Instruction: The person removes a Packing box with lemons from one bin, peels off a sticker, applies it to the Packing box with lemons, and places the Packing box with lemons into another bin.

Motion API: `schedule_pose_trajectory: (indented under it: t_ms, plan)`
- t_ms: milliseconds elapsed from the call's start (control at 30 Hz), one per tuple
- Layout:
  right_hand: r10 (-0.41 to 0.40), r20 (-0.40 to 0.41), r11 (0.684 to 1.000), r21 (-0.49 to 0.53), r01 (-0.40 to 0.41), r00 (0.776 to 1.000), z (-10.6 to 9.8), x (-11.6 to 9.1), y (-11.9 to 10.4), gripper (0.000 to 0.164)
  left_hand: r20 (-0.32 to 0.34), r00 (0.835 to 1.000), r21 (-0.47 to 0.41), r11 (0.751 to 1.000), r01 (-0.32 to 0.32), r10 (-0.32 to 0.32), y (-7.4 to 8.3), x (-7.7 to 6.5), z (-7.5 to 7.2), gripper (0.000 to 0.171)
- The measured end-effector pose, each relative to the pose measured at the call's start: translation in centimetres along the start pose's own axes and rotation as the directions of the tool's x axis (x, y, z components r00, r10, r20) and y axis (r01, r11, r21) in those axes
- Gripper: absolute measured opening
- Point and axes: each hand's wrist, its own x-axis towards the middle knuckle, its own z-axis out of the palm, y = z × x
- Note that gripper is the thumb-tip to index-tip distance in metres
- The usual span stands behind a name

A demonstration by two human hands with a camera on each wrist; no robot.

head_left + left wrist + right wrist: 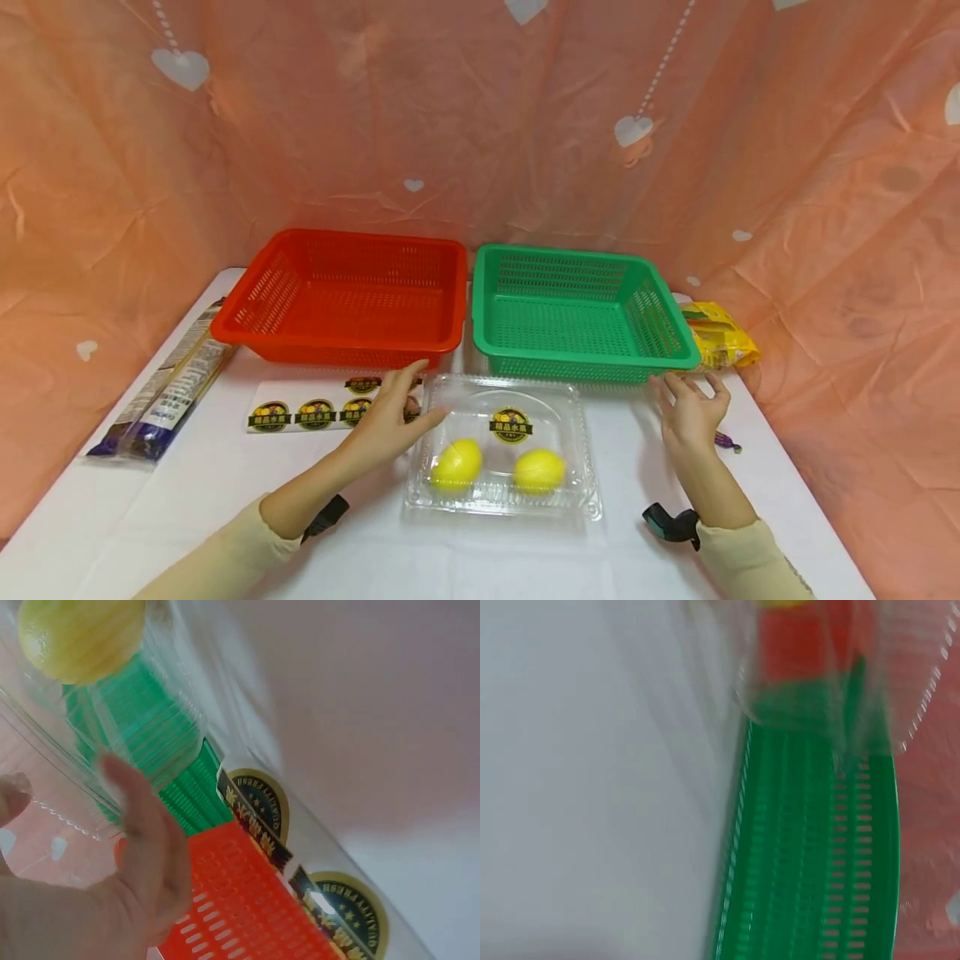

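Observation:
A clear plastic clamshell box [480, 400] sits on the white table with its lid down. Two yellow lemons [538, 472] show through the plastic, and a round black-and-gold label [511, 424] is on the lid. At the box's left edge my left hand [386, 429] hovers with fingers spread, holding nothing; the left wrist view shows its fingers [154, 847] beside the box wall. My right hand [692, 417] is off to the right, relaxed and apart from the box, near the green basket's [585, 362] front right corner. The right wrist view does not show that hand.
Left of the green basket stands a red basket [352, 346]. A sheet of round labels [315, 414] lies partly behind the left hand. Long packets [176, 400] lie at the left edge, a yellow bag [720, 335] at the right, and a small purple wrapped item [727, 442] by the right hand.

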Motion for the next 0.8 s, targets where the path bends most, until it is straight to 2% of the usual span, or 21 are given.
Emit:
schedule_pose_trajectory:
  t_ms: [67,167,300,467,600,800]
  plan:
    - [-0.015,0.009,0.998,0.061,0.014,1.000,0.4,-0.1,0.4,0.064,0.036,0.998,-0.073,0.996,0.049,-0.047,0.0,-0.3,0.1,0.080]
    - [-0.067,0.010,0.987,0.144,0.065,0.998,0.9,-0.2,1.1,0.059,0.108,0.990,-0.188,0.976,0.114,-0.095,0.1,-0.9,0.2,0.084]
    - [-0.135,-0.014,0.975,0.176,0.135,0.991,1.4,-0.2,1.9,0.053,0.162,0.980,-0.268,0.951,0.154,-0.113,0.2,-1.5,0.2,0.088]
    - [-0.191,-0.042,0.970,0.147,0.195,0.981,1.8,0.0,2.5,0.048,0.177,0.981,-0.332,0.933,0.139,-0.084,0.3,-1.9,0.2,0.086]
    - [-0.207,-0.057,0.966,0.145,0.213,0.977,1.8,0.3,2.7,0.047,0.184,0.981,-0.357,0.925,0.131,-0.068,0.5,-2.0,0.2,0.086]
    - [-0.200,-0.066,0.968,0.142,0.208,0.978,1.9,0.4,2.8,0.048,0.207,0.978,-0.336,0.938,0.082,-0.012,2.0,-1.7,-1.0,0.086]
